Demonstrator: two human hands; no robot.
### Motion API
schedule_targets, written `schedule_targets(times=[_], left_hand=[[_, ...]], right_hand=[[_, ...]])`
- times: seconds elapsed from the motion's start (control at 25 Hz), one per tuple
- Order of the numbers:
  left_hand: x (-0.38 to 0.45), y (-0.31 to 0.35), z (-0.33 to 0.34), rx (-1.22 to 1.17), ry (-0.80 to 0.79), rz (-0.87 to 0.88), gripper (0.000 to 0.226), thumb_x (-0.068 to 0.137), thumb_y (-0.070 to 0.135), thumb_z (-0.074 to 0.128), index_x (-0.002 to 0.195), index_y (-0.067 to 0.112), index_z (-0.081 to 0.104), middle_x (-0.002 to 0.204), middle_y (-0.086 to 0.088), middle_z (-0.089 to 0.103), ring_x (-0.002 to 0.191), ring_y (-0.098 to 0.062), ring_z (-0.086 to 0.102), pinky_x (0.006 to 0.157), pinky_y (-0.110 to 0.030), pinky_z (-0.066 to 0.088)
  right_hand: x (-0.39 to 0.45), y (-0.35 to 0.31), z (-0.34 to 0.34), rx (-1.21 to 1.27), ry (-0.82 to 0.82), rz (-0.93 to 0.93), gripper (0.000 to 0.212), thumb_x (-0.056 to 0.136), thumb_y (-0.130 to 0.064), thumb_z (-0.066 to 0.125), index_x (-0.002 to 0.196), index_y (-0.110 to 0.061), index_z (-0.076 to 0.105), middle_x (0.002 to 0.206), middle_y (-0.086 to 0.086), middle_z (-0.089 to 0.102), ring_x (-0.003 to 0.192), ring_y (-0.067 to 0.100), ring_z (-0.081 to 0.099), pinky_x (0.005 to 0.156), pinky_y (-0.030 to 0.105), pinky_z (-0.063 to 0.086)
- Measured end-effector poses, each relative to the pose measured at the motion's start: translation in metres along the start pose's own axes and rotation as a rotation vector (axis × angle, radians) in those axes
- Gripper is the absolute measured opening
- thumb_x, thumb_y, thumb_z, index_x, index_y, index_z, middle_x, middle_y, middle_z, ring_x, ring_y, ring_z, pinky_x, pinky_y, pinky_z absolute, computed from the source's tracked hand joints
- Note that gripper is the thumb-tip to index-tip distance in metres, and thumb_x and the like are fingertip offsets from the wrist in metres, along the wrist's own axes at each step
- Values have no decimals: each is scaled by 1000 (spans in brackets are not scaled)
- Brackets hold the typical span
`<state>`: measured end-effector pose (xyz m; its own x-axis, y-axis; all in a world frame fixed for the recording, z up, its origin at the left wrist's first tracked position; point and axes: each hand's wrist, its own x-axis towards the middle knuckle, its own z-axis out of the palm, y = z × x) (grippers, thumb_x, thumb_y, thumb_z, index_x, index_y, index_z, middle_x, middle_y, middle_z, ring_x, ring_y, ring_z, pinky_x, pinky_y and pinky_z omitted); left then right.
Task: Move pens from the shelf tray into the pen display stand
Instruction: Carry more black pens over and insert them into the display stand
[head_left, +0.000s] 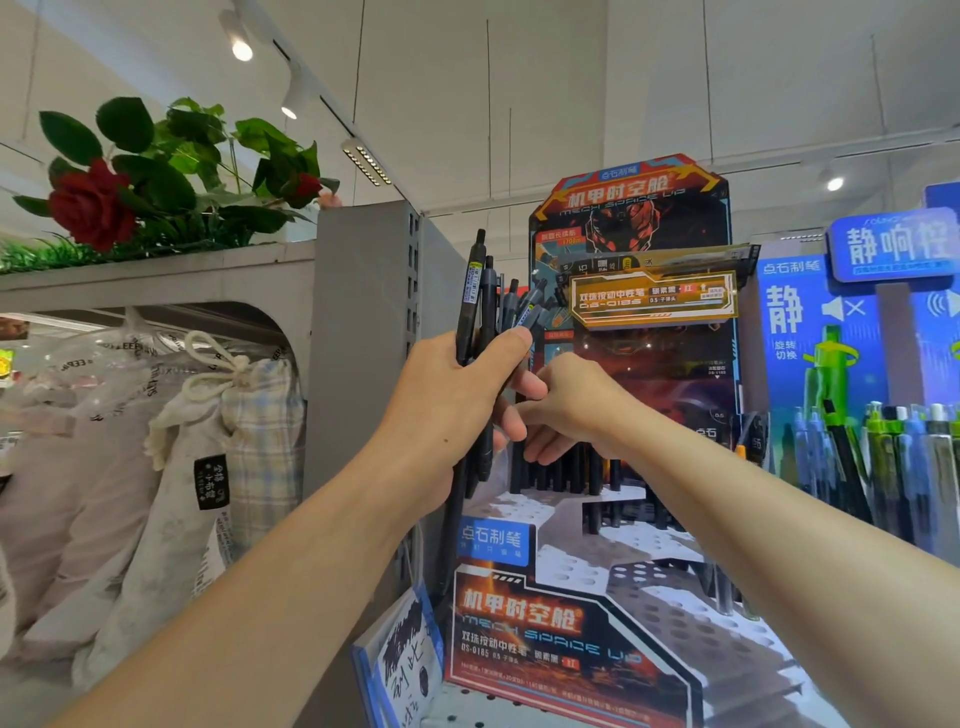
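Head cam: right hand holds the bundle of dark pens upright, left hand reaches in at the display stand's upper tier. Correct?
Hands are swapped. The head view shows the left hand gripping the bundle of dark pens upright, while the right hand reaches in at the upper tier of the display stand, its fingers at the pens there.

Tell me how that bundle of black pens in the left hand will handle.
The pens look stiff and slim, probably light. Smooth barrels fanned at different angles suggest one could slip from the left hand. The right hand at the bundle probably steadies it or draws one out.
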<state>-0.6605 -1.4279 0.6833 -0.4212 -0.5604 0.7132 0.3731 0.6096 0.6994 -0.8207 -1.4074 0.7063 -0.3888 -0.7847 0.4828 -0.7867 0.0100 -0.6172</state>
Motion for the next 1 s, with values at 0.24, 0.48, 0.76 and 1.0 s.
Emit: schedule_targets(times=[0.24,0.48,0.76,1.0], left_hand=[[-4,-1,-1,36,35,-21,32,98,39,60,87,12,72,66,-5,73,46,-12,55,44,-19,46],[-4,0,-2,36,53,-31,35,99,38,59,93,5,70,51,5,64,42,-10,53,41,-17,43],[-3,-3,1,29,58,-21,26,99,37,59,99,13,70,69,0,74,45,-10,56,42,-18,45],[-1,-5,9,-15,67,-44,27,100,36,57,99,13,71,77,-1,77,46,-9,58,44,-17,46]], right_hand=[[1,7,6,-30,-51,1,27,95,-12,68,112,7,59,86,26,74,70,32,76,64,42,65],[5,9,11,-87,-171,62,32,105,-17,50,128,5,51,90,29,74,78,38,76,74,51,63],[0,8,8,-71,-185,61,29,102,-17,55,121,5,56,87,26,75,77,37,76,70,46,64],[-15,-9,-31,218,8,-152,22,101,-24,58,99,-6,69,78,4,74,63,14,71,60,29,62]])
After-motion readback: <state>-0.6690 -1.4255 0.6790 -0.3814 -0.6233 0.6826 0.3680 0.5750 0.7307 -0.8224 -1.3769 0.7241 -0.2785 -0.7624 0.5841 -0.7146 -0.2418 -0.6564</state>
